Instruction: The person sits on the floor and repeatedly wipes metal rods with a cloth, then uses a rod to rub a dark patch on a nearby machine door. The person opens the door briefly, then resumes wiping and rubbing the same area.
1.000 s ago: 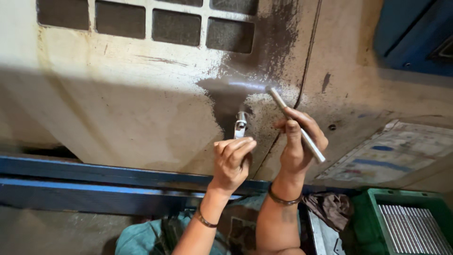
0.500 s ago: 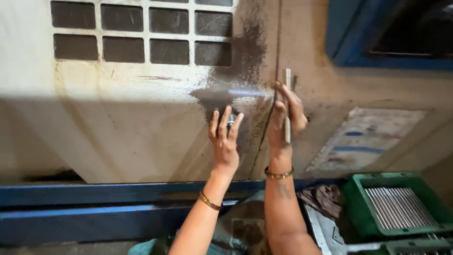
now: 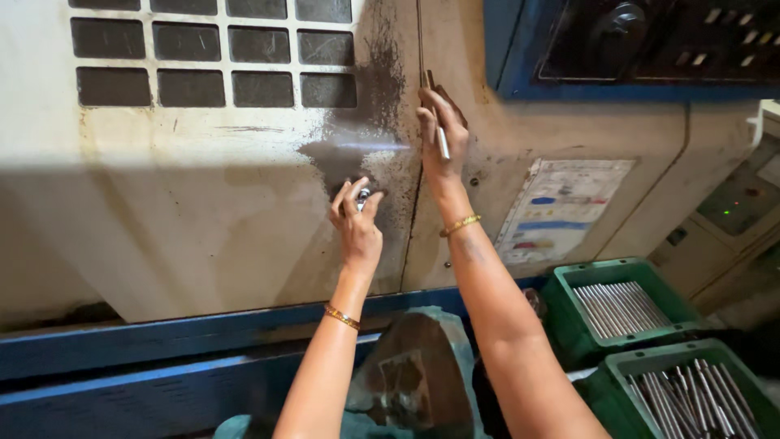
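Observation:
My left hand (image 3: 356, 223) grips the small metal handle (image 3: 362, 195) on the dirty cream machine door (image 3: 203, 219). My right hand (image 3: 439, 134) is raised against the door's right edge and holds a thin metal rod (image 3: 439, 134) upright between its fingers. A dark grimy smear (image 3: 357, 158) spreads over the door around the handle. Both wrists wear gold bangles.
Grille windows (image 3: 211, 53) sit at the top of the door. A blue-framed control panel (image 3: 634, 41) is at upper right, a printed sheet (image 3: 561, 207) below it. Two green crates (image 3: 617, 305) (image 3: 691, 394) of metal rods stand at lower right. A blue rail (image 3: 162, 341) runs below.
The view has shifted left and down along the machine. My right hand turned the rod from slanted to upright. My left hand closed back onto the door handle.

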A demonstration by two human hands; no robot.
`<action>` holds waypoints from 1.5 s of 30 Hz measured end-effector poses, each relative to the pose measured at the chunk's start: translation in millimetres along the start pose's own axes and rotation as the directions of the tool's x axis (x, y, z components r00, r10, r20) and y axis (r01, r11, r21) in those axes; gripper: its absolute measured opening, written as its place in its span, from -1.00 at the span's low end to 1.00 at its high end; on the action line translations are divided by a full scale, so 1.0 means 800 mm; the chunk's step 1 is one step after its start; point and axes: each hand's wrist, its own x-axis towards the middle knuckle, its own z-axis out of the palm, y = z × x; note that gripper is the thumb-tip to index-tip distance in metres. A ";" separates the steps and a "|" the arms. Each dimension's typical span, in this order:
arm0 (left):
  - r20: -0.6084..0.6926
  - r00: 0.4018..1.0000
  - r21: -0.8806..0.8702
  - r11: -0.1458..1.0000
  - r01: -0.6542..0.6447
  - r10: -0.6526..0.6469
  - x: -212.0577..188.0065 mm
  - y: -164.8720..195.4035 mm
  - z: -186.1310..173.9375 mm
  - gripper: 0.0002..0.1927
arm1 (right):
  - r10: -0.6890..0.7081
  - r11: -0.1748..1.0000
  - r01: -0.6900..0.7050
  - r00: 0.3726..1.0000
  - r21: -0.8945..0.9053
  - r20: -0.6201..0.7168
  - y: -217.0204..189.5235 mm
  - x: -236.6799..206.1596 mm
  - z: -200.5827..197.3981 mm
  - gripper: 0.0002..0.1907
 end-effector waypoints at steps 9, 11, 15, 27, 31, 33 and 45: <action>0.023 0.998 -0.116 0.991 0.062 -0.060 0.001 0.004 -0.001 -0.62 | -0.292 0.809 0.348 0.937 -0.473 0.190 -0.002 -0.010 -0.001 -0.68; 0.032 0.998 -0.142 0.988 0.064 -0.060 0.001 0.003 -0.002 -0.66 | -0.295 0.803 0.362 0.932 -0.474 0.212 -0.002 -0.011 -0.003 -0.68; 0.031 0.998 -0.160 0.985 0.063 -0.059 0.000 0.002 -0.001 -0.67 | -0.306 0.783 0.378 0.925 -0.493 0.224 -0.001 -0.011 -0.005 -0.68; 0.067 0.997 -0.148 0.988 0.050 -0.041 0.001 -0.001 0.001 -0.72 | -0.331 0.769 0.403 0.915 -0.495 0.231 0.004 -0.009 -0.005 -0.69; 0.063 0.998 -0.128 0.991 0.035 -0.027 0.000 0.000 -0.001 -0.72 | -0.325 0.771 0.405 0.914 -0.492 0.243 0.001 -0.010 -0.007 -0.68; 0.068 0.997 -0.086 0.996 0.035 -0.029 0.000 0.001 -0.003 -0.71 | -0.326 0.770 0.407 0.913 -0.492 0.244 0.000 -0.011 -0.007 -0.68; 0.164 0.986 0.114 0.993 -0.034 0.015 0.020 0.014 -0.054 -0.76 | -0.368 0.775 0.376 0.922 -0.508 0.120 -0.010 -0.026 0.006 -0.72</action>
